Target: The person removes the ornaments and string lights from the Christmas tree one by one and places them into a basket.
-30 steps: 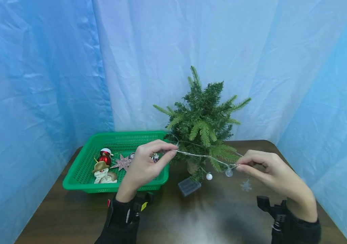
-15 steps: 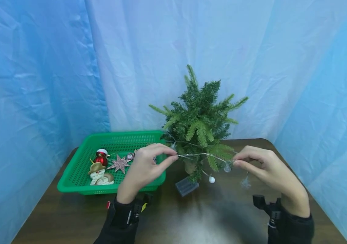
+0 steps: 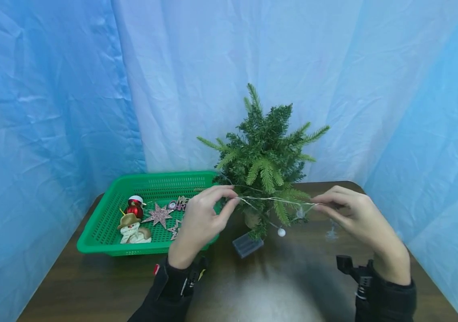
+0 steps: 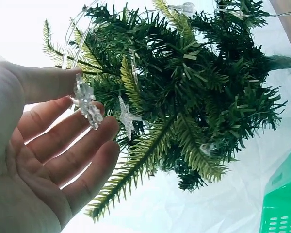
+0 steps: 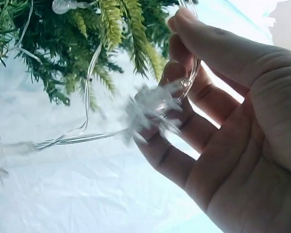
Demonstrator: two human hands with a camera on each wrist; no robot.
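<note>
A thin clear string of fairy lights (image 3: 271, 198) stretches between both hands in front of a small green Christmas tree (image 3: 265, 156). My left hand (image 3: 204, 219) pinches its wire between thumb and forefinger, left of the trunk. In the left wrist view, a clear snowflake light (image 4: 87, 103) hangs by the thumb tip, against the fingers. The right hand (image 3: 355, 214) pinches the wire on the other side, with its other fingers loosely bent. A blurred snowflake light (image 5: 155, 111) dangles against those fingers in the right wrist view. More wire loops around the lower branches.
A green basket (image 3: 92, 239) at the left holds a snowman ornament (image 3: 134, 230), a glittery star (image 3: 159, 214) and red baubles (image 3: 134, 209). A clear battery box (image 3: 247, 245) lies on the brown table (image 3: 261, 290) before the tree. A white ball (image 3: 281, 232) hangs near it.
My left hand has moved a little right, uncovering more ornaments in the basket. Both hands are slightly higher than half a second ago, and the wire between them runs straighter.
</note>
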